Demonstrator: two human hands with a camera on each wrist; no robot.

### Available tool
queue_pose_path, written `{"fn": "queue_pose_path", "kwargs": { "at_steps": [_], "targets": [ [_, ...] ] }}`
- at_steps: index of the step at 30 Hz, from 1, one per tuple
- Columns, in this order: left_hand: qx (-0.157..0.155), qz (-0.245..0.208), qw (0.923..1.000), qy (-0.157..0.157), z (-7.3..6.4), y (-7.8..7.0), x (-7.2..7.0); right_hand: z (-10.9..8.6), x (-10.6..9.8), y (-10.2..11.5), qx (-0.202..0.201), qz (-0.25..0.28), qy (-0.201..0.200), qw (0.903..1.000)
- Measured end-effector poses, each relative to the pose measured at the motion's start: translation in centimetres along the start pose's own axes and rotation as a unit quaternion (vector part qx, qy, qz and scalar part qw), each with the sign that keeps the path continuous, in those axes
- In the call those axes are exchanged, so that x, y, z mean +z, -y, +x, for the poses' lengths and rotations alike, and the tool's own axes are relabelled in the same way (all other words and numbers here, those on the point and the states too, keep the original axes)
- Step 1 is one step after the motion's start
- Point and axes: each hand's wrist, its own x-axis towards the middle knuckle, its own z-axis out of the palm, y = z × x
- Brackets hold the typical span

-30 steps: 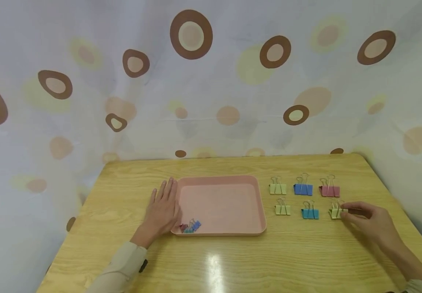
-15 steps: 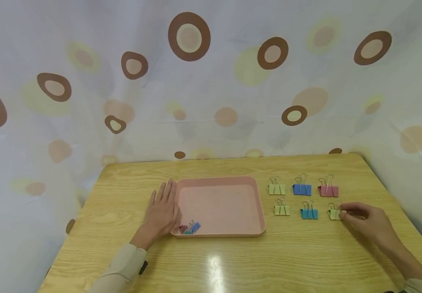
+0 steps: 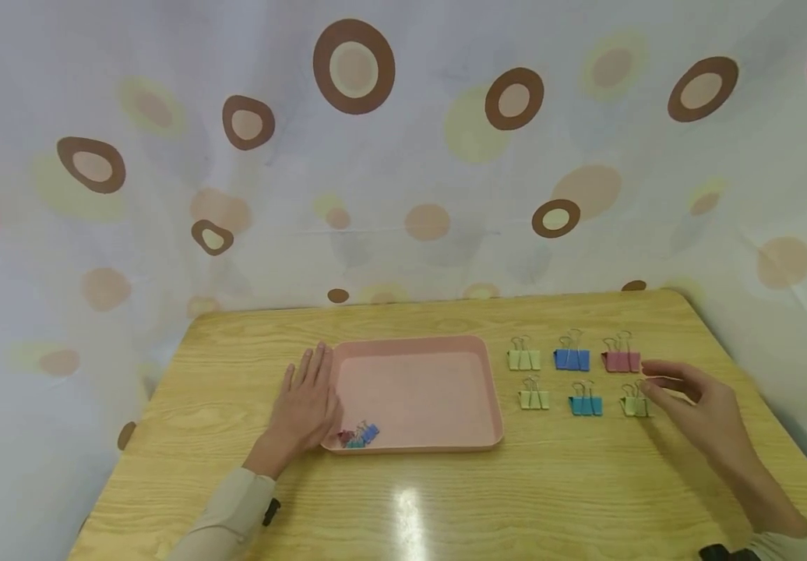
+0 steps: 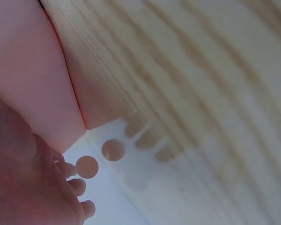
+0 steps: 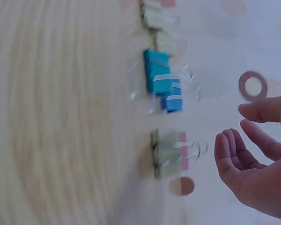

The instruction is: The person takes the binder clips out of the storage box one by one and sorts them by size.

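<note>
My left hand (image 3: 301,413) lies with straight fingers against the left side of a pink tray (image 3: 417,397). Small binder clips (image 3: 357,435), red, teal and blue, sit in the tray's near left corner. Just right of a light green binder clip (image 3: 635,406), my right hand (image 3: 701,409) hovers with bent, parted fingers. In the right wrist view that hand (image 5: 257,159) holds nothing and is apart from the green clip (image 5: 168,152). The clip stands on the table, handles up. A teal binder clip (image 3: 586,405) is left of it, and a dark pink one (image 3: 621,361) behind it.
A blue binder clip (image 3: 572,359) and two light green ones, a rear one (image 3: 524,359) and a nearer one (image 3: 533,400), stand right of the tray. The wooden table (image 3: 516,499) ends at a patterned cloth (image 3: 417,156) behind and at the sides.
My right hand was pinching the near right light green clip; it has let go and risen slightly away. The left hand stays by the tray. The head view has shifted a little.
</note>
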Motion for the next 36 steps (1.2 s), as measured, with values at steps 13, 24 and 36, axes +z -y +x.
{"fn": "queue_pose_path", "kwargs": {
  "at_steps": [13,24,36],
  "targets": [
    [0.003,-0.013,0.9999,-0.004,0.0,-0.4,0.1,0.4,6.8,5.1,-0.052,0.057,0.046,0.996],
    [0.004,-0.01,0.9999,0.002,0.2,-0.5,0.0,1.5,13.1,7.4,-0.067,0.123,0.093,0.9857],
    [0.003,-0.015,0.9999,-0.003,0.0,0.0,-0.3,2.4,21.6,10.1,-0.041,0.167,0.151,0.9736]
  ]
}}
